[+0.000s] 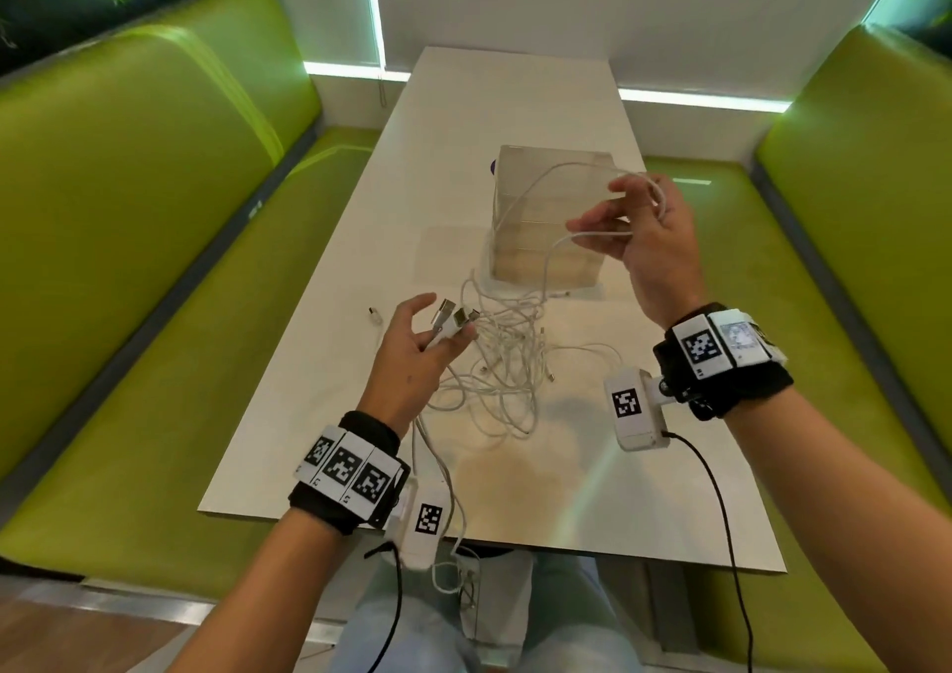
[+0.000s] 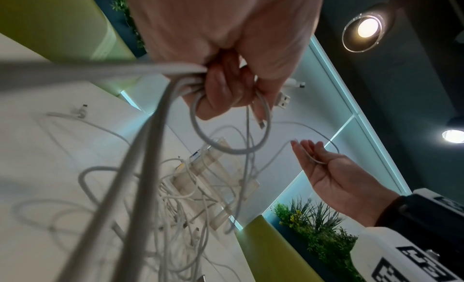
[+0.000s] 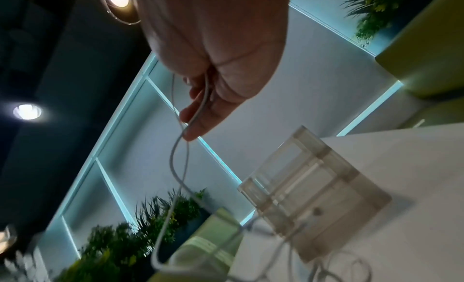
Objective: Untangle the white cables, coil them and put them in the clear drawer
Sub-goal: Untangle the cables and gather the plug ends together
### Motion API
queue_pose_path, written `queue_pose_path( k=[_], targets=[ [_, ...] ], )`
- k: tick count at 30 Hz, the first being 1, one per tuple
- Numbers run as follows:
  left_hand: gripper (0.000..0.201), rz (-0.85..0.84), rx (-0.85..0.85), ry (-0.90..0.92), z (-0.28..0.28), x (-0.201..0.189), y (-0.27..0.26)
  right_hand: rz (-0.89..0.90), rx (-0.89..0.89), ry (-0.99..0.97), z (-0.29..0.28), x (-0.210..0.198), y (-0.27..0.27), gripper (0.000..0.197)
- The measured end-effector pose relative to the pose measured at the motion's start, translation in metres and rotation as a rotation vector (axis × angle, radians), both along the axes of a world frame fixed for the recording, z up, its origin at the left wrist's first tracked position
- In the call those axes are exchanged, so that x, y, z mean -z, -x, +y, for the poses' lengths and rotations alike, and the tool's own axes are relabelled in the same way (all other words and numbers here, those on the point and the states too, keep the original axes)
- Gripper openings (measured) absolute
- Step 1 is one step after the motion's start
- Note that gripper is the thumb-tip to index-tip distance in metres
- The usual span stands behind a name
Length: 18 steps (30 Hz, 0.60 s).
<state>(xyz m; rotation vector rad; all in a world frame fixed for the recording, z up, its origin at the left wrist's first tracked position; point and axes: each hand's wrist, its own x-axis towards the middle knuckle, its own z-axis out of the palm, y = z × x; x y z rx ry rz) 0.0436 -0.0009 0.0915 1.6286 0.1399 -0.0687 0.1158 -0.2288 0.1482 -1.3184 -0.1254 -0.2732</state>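
In front of the drawer, the left hand is gripping plugs, the right hand is pinching a loop, while the cables are lying mostly tangled, none coiled or stowed.

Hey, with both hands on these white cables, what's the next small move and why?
Probably lift the right hand higher and away to draw its cable out of the tangle. That strand loops over its fingers and runs down into the pile on the table, while the left hand pinches several plug ends, anchoring the rest.
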Motion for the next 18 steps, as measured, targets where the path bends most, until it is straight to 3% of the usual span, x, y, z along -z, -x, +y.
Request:
queue_pose_path(
  k=[4, 10, 14, 18],
  targets=[
    [0.020, -0.061, 0.046, 0.032, 0.007, 0.008, 0.000, 0.108, -0.063, -0.323, -0.001, -0.003, 0.000, 0.016],
    [0.016, -0.116, 0.113, 0.065, -0.003, 0.000, 0.005, 0.113, -0.280, -0.251, 0.010, 0.006, 0.005, 0.004],
    [0.019, -0.090, 0.102, 0.040, -0.002, 0.001, 0.006, 0.055, -0.287, -0.022, 0.008, 0.008, 0.009, 0.019],
    [0.017, -0.060, 0.077, 0.050, 0.006, 0.003, 0.004, -0.122, -0.047, 0.482, 0.003, 0.004, 0.008, 0.007]
  ],
)
